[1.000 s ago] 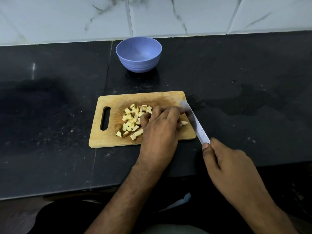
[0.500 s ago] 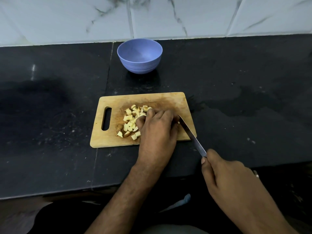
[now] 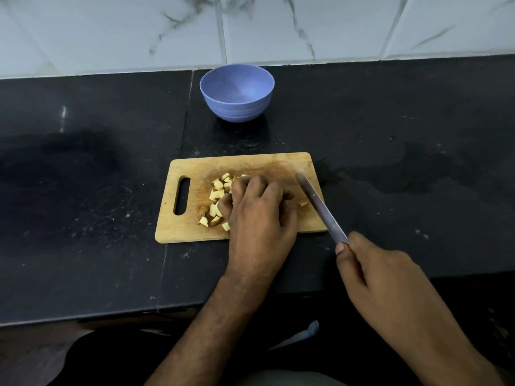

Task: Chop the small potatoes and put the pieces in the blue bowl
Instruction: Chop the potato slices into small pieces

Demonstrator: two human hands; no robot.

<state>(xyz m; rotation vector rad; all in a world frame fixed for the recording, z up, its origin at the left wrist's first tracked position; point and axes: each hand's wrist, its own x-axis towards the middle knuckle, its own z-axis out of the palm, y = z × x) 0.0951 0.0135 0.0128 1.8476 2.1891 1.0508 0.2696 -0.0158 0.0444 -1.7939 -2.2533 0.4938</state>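
Observation:
A wooden cutting board (image 3: 250, 165) lies on the black counter, with several pale potato pieces (image 3: 217, 194) heaped on its middle. My left hand (image 3: 259, 215) lies over the heap with its fingers curled down onto the pieces, hiding most of them. One loose piece (image 3: 303, 203) sits beside the knife blade. My right hand (image 3: 381, 277) grips the handle of a knife (image 3: 320, 207), its blade slanting over the board's right end. The blue bowl (image 3: 237, 91) stands behind the board near the wall, and it looks to have nothing in it.
The black counter (image 3: 97, 190) stretches left and right of the board, with a damp patch (image 3: 418, 176) to the right. White marbled tiles (image 3: 278, 26) rise behind the bowl. A light blue object (image 3: 303, 334) shows below the counter's front edge.
My left hand has closed further over the potato pieces. The knife has swung slightly, its tip now farther up the board's right side.

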